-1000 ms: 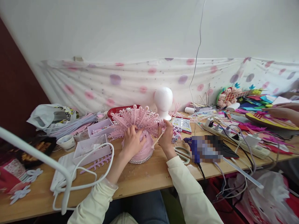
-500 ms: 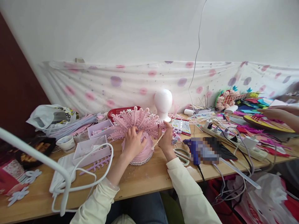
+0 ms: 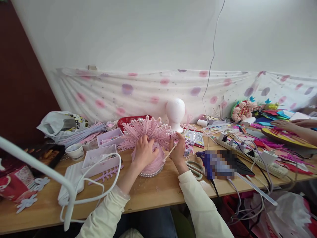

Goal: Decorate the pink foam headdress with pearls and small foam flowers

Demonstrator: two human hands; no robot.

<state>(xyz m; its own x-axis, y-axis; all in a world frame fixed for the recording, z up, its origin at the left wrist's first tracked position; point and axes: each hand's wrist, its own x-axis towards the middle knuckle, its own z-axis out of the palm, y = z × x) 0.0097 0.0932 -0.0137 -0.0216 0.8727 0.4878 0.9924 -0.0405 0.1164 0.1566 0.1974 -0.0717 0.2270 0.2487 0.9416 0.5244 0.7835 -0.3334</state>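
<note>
A pink headdress (image 3: 150,163) stands on the wooden table, with a smooth rounded base, a string of pearls along its lower rim and a fan of fuzzy looped plumes (image 3: 146,129) at the back. My left hand (image 3: 144,152) rests over its top, fingers curled onto the base of the plumes. Beside it, my right hand (image 3: 178,148) pinches a thin pale stick (image 3: 170,152), whose lower end is close to the pearl rim; I cannot tell whether they touch. Green-handled scissors (image 3: 195,168) lie just right of that wrist.
A white foam head (image 3: 175,112) and red basket (image 3: 121,121) stand behind. Open boxes (image 3: 100,162) and a paper cup (image 3: 75,151) are left, near a white curved lamp arm (image 3: 49,165). Rightward are a blue glue gun (image 3: 207,163), power strip (image 3: 260,158) and another person's hands (image 3: 284,125).
The whole view has shifted slightly, so things appear a little farther right and lower. My hands keep their hold on the headdress and stick. The other person's hands have moved over the yellow piece.
</note>
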